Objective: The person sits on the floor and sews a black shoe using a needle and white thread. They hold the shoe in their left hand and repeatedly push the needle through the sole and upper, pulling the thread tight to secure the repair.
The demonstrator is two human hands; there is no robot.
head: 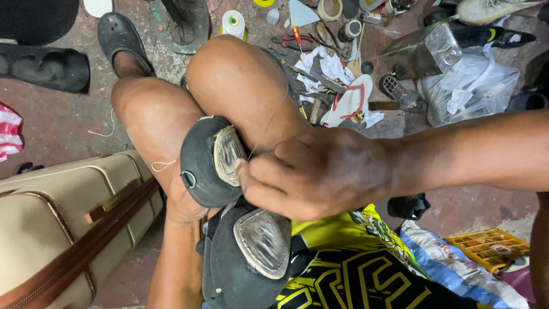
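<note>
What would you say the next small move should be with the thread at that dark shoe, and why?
Probably draw the thread up and taut. The right hand pinches it at the edge of the worn sole patch on the dark shoe, which the left hand braces against the knees; the thread already runs upward.

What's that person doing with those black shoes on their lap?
A person sits with a pair of black shoes wedged between the knees, soles up. The right hand pinches at the edge of the upper shoe, where a thin thread runs up across the knee. The left hand supports that shoe from beneath, mostly hidden. The second shoe lies on the lap. Tools and a flip-flop litter the floor beyond.
</note>
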